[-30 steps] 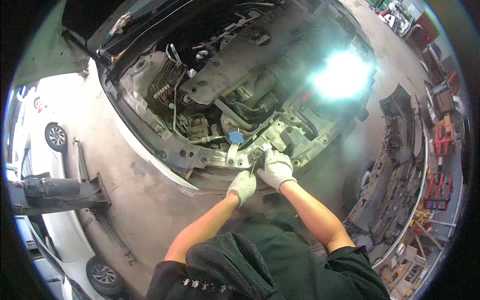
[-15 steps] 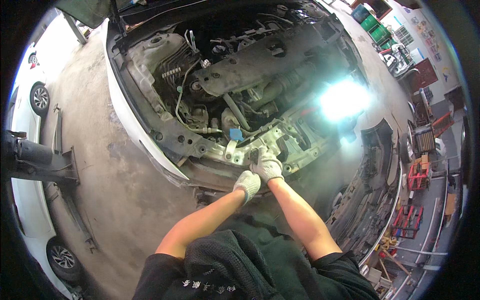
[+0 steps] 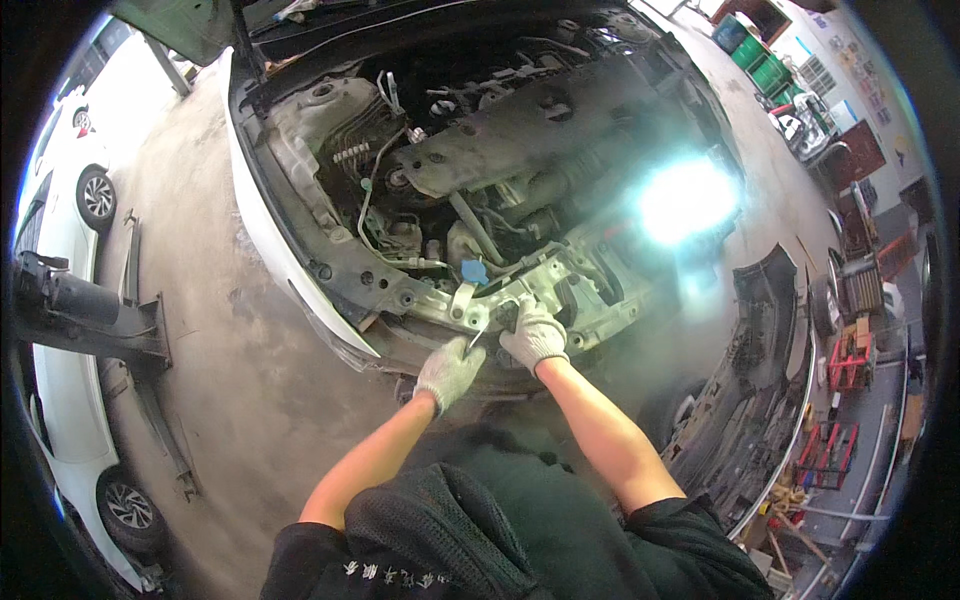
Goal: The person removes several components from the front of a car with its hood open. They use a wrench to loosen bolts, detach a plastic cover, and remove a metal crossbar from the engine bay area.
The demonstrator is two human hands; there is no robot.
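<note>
White knit gloves cover both of my hands. My left hand [image 3: 449, 371] is closed on a thin, shiny metal rod [image 3: 479, 334] that points up toward the car's front crossmember [image 3: 464, 318]; its kind I cannot make out. Just to the right, my right hand [image 3: 537, 335] curls its fingers at a small dark part [image 3: 508, 317] on the middle of the crossmember. Whether that part is loose or fixed is hidden by the glove. A blue reservoir cap [image 3: 473, 271] sits just beyond my hands.
Beyond lies the open engine bay with a dark engine cover [image 3: 545, 110]. A glaring lamp [image 3: 690, 200] stands at its right side. Removed bumpers [image 3: 735, 370] lie on the floor at right. A lift post [image 3: 75, 320] and white cars [image 3: 75, 420] are at left.
My left hand has drawn back to the left, away from my right hand, and the thin metal rod now shows in it. My right hand stays at the crossmember.
</note>
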